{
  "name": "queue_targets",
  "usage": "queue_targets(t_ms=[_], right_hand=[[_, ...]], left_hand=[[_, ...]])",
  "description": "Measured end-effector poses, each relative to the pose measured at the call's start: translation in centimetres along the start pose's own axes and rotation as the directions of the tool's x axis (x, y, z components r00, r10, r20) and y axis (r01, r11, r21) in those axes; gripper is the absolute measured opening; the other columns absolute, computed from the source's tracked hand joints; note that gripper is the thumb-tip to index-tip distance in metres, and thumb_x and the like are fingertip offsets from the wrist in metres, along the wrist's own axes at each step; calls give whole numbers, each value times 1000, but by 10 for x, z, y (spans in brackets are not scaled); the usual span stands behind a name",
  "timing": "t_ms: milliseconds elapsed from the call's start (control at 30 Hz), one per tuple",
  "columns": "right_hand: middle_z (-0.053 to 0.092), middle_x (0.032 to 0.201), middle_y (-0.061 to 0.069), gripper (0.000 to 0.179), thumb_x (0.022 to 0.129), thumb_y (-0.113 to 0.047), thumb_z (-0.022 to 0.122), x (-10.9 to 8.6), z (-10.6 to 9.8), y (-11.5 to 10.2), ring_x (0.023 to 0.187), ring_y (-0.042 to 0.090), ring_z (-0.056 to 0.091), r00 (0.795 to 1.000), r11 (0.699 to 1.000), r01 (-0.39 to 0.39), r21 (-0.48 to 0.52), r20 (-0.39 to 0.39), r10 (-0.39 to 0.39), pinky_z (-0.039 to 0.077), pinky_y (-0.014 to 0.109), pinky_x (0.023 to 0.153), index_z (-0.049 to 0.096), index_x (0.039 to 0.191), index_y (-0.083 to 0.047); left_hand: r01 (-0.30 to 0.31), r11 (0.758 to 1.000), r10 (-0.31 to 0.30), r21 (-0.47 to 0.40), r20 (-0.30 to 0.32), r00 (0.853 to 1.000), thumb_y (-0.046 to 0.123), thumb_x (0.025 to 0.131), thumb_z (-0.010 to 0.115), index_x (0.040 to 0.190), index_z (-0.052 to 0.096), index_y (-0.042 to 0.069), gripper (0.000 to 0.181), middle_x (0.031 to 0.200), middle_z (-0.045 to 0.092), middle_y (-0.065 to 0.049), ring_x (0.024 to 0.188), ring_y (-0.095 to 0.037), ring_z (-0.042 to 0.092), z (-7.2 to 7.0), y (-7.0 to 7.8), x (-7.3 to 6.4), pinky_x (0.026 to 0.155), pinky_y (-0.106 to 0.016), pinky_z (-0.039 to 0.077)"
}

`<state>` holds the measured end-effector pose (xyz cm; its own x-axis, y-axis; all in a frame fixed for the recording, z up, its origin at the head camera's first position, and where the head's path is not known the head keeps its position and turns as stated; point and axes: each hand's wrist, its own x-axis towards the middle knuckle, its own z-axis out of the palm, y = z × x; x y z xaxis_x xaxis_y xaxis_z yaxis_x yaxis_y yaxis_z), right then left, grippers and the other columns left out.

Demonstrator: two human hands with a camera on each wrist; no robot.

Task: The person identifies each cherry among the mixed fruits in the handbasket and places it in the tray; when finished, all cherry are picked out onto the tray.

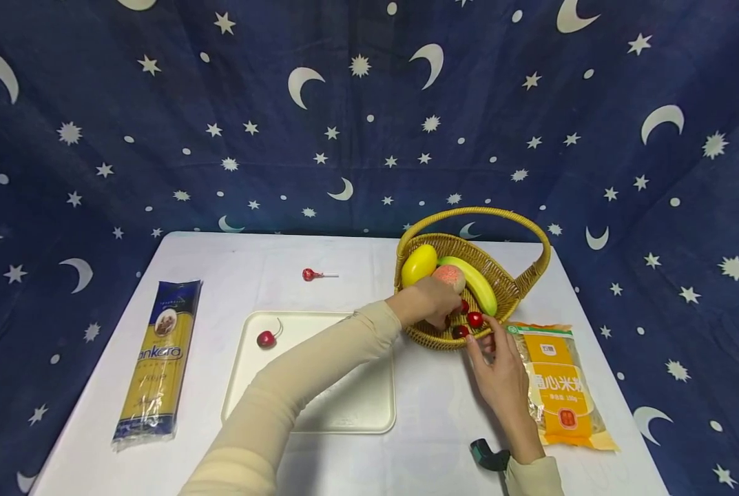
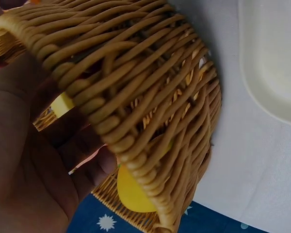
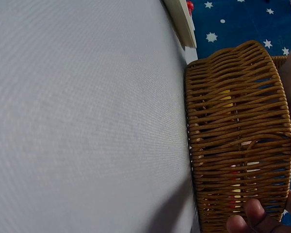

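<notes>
A wicker basket [image 1: 512, 275] with an arched handle stands at the back right of the table. It holds a yellow lemon-like fruit [image 1: 419, 265], a banana [image 1: 477, 286], a pinkish round fruit [image 1: 450, 277] and several red cherries [image 1: 475, 319]. My left hand [image 1: 428, 301] reaches over the rim into the basket, fingertips down among the cherries; I cannot tell whether they pinch one. In the left wrist view its fingers [image 2: 89, 162] pass inside the woven wall. My right hand [image 1: 502, 372] grips the basket's front rim, and its fingertips [image 3: 254, 209] press the outer wall in the right wrist view.
A cream tray [image 1: 235, 386] with a stemmed cherry [image 1: 266, 339] lies under my left forearm. Behind it is a red lollipop [image 1: 310, 275]. A pasta packet [image 1: 158, 362] lies at the left, a noodle packet [image 1: 561, 386] right of the basket. A patterned cloth [image 1: 344, 138] hangs behind.
</notes>
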<state>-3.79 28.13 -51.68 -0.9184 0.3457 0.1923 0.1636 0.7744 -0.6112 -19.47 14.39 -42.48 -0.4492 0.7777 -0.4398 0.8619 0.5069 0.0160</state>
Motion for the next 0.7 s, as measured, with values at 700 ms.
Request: queue_targets(t_ms=[700], right_hand=[[60, 106, 8, 55, 104, -36, 67, -1, 1, 1, 94, 24, 57, 1000, 1000, 13, 4, -5, -13, 39, 34, 74, 51, 154, -17]], left_hand=[[14, 999, -10, 49, -68, 998, 31, 97, 78, 115, 73, 28, 19, 110, 76, 11, 97, -6, 67, 18, 6, 6, 97, -28, 58]])
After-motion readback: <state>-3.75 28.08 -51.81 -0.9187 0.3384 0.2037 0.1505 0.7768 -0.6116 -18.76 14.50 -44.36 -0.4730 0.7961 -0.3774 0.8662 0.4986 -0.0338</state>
